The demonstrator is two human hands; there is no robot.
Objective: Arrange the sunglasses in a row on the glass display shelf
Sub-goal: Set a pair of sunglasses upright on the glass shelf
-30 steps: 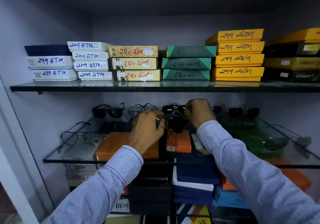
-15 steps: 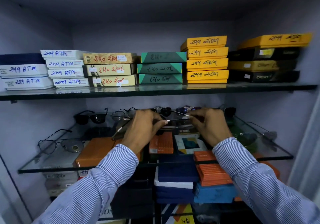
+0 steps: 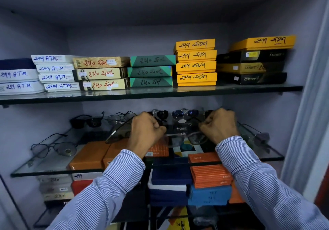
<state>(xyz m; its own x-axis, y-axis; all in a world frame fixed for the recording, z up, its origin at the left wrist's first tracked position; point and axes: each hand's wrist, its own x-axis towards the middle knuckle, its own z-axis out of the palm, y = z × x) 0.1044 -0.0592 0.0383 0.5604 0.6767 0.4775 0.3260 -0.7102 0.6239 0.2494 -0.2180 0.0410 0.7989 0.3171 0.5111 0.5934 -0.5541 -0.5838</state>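
We've got both hands on one pair of sunglasses (image 3: 185, 138) w/ pale lenses. Left hand (image 3: 145, 131) is fisted round the left temple, right hand (image 3: 219, 125) pinches the right one. The pair now sits lower and nearer the front edge of the glass display shelf (image 3: 53, 165) than a sec ago, when we held it up close to the back row; whether it touches the glass yet, can't tell. Temples look spread, one arm sticking out left past our fist. Behind it the back row (image 3: 185, 114) holds several pairs side by side, so we're prob starting a second line in front. Aviators (image 3: 53, 147) lie well apart at far left.
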